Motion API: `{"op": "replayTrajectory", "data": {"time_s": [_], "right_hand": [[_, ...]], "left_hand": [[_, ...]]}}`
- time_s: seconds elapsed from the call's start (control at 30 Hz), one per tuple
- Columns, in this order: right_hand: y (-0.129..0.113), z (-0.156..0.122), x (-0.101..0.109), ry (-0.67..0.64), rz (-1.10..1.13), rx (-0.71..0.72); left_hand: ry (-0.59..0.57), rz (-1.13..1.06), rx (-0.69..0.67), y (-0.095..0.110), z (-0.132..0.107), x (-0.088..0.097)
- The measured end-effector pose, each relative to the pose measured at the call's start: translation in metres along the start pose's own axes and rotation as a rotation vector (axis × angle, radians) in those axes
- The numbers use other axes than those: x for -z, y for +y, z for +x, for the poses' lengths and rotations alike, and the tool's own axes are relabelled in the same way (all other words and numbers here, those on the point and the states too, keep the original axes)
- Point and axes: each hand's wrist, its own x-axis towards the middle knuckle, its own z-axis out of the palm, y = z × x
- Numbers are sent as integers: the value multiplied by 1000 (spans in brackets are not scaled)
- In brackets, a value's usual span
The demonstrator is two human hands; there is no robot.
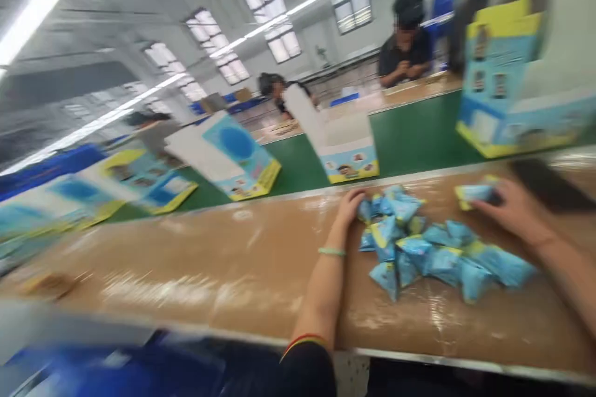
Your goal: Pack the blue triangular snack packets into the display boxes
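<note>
A loose pile of small blue-and-yellow packets (431, 254) lies on the brown tabletop in front of me. At the pile's left edge, my left hand (351, 206) rests against the packets, its fingers stretched along them and not closed on any; a pale green band circles that wrist. To the right of the pile, my right hand (510, 211) pinches a single blue-and-yellow packet (475, 193) between thumb and fingers, just above the table. Motion blurs the picture somewhat.
Beyond the brown table (223, 260) runs a green strip (419, 130) bearing several open display boxes (351, 155). A larger box (498, 80) stands at right. A dark flat object (552, 185) lies beside my right hand. Other people (405, 43) sit across from me.
</note>
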Motion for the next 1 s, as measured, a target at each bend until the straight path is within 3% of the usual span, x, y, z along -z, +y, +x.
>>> {"op": "replayTrajectory", "data": {"time_s": [0.07, 0.17, 0.27, 0.33, 0.4, 0.5, 0.57, 0.67, 0.73, 0.8, 0.93, 1.0], "right_hand": [[3, -5, 11, 50, 75, -65], [-5, 12, 16, 294, 241, -70], [-16, 56, 36, 580, 343, -28], [-21, 99, 58, 691, 441, -38], [-22, 148, 80, 665, 596, -104], [-16, 201, 99, 511, 695, -258], [-9, 208, 100, 516, 662, -300], [-1, 174, 86, 536, 570, -324], [0, 134, 75, 432, 533, -373], [-3, 91, 69, 183, 525, -382], [-19, 30, 70, -644, 474, -108], [-32, 15, 68, -918, 424, 49]], "left_hand": [[-3, -31, -19, -8, 10, 6], [-28, -59, -31, -24, 27, 12], [-9, -43, -37, -37, 32, 15], [7, -24, -34, -44, 33, 17], [6, -12, -31, -48, 35, 18], [-8, 0, -36, -47, 36, 21], [-23, -4, -40, -42, 35, 21], [-34, -7, -68, -30, 29, 19], [-26, -12, -83, -26, 25, 15], [-13, -26, -74, -27, 25, 10], [-17, -57, -50, -31, 24, 4], [-18, -72, -49, -30, 22, 2]]}}
